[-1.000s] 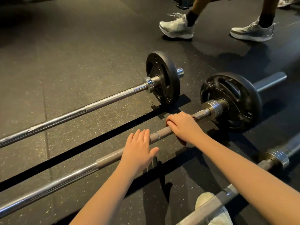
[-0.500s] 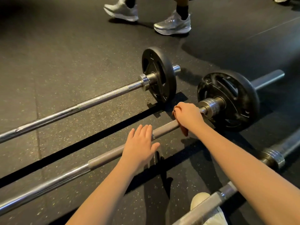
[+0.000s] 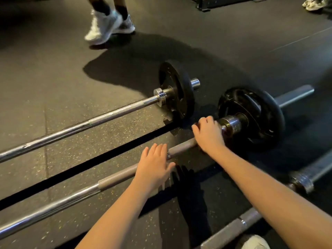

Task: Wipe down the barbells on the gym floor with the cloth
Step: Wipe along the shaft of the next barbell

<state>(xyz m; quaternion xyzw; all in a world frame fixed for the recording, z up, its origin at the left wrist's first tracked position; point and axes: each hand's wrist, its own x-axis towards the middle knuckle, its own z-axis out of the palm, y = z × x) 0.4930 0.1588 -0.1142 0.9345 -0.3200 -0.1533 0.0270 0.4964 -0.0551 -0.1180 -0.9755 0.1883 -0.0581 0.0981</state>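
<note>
Right hand (image 3: 208,134) slid to collar, gripping barbell (image 3: 115,175); left hand (image 3: 152,168) flat, open.

Three steel barbells (image 3: 115,175) parallel on floor

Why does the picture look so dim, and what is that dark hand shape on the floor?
Head view: the light is low and warm, so the far floor sinks into black. The dark shape is the shadow of the left hand, thrown onto the rubber floor. The passer-by's shoes are smeared by motion blur. Glare streaks the middle barbell.
</note>
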